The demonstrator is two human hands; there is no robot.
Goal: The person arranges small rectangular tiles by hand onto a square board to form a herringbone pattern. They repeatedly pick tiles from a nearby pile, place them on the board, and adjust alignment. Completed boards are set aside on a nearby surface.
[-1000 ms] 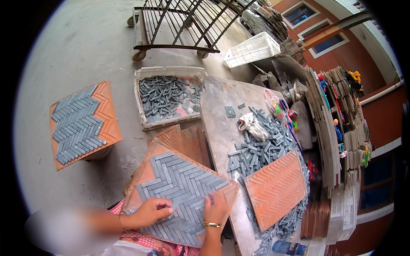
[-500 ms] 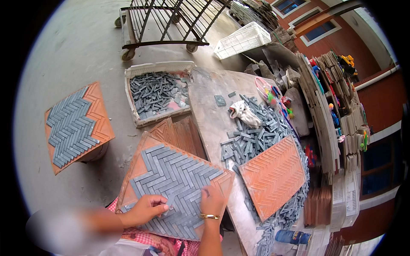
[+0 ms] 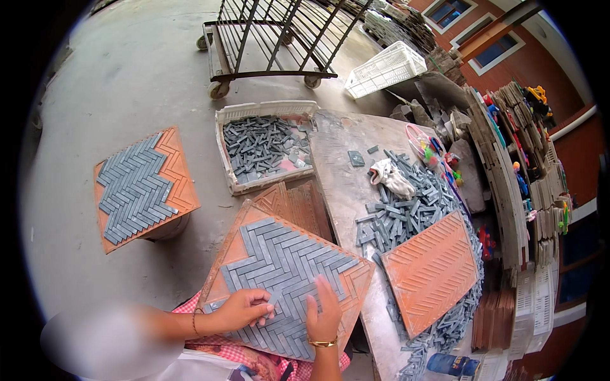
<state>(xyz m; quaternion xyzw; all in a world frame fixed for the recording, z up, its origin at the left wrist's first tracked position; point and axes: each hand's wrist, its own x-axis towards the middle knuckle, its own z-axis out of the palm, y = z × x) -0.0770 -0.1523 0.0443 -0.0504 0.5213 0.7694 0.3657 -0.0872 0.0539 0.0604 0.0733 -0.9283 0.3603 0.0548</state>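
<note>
An orange grooved board [image 3: 238,250] lies tilted across my lap, mostly covered by grey strip tiles [image 3: 270,254] in a herringbone pattern. My left hand [image 3: 244,309] rests low over the tiles, thumb and fingers curled together. Whatever they may hold is too small to make out. On the right part of the same board, my right hand [image 3: 325,311] is open, its fingers stretched upward and its thumb apart, with nothing in it. A gold bracelet circles the right wrist. Bare orange grooves show at the board's corners.
Right of me, a worktable [image 3: 337,146] carries loose grey tiles [image 3: 406,213], a white glove [image 3: 392,179] and another orange board [image 3: 432,274]. Beyond my board stands a white crate [image 3: 226,155] of tile pieces. A part-tiled board [image 3: 181,165] sits at left; a wheeled rack [image 3: 273,75] stands farther off.
The view has turned, so the whole scene sits farther right. My right hand's fingers, bent against the tiles before, are now straightened and raised. The left hand stays curled over the board.
</note>
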